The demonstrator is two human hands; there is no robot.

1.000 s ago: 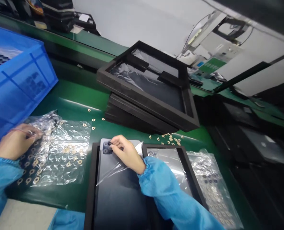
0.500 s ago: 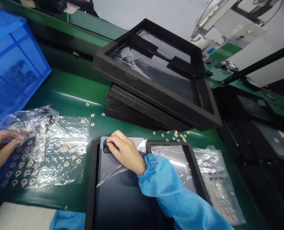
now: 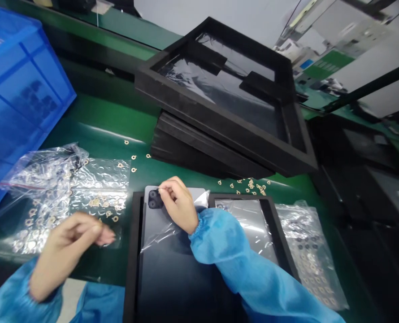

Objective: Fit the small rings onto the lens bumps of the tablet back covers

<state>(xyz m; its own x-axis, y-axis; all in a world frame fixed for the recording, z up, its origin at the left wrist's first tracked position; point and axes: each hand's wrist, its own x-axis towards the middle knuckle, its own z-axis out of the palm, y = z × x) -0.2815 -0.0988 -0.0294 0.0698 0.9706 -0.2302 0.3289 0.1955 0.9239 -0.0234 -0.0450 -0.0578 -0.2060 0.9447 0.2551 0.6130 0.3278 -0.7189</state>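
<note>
- Right hand [image 3: 178, 204] pinched closed against the camera bump [image 3: 155, 198] of a dark tablet [image 3: 172, 269], lower middle, in a black tray [image 3: 131, 255]
- Left hand [image 3: 72, 249] blurred, fingers bunched, hold unclear, over a clear bag [image 3: 98, 179] of brass rings [image 3: 94, 202], lower left

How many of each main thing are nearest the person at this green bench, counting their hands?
Hands, left hand and right hand: 2
Tablet-like slabs with twin lenses: 1
Black trays, one under the slab and one beside it: 2
Blue plastic crates: 1
Total: 6
</note>
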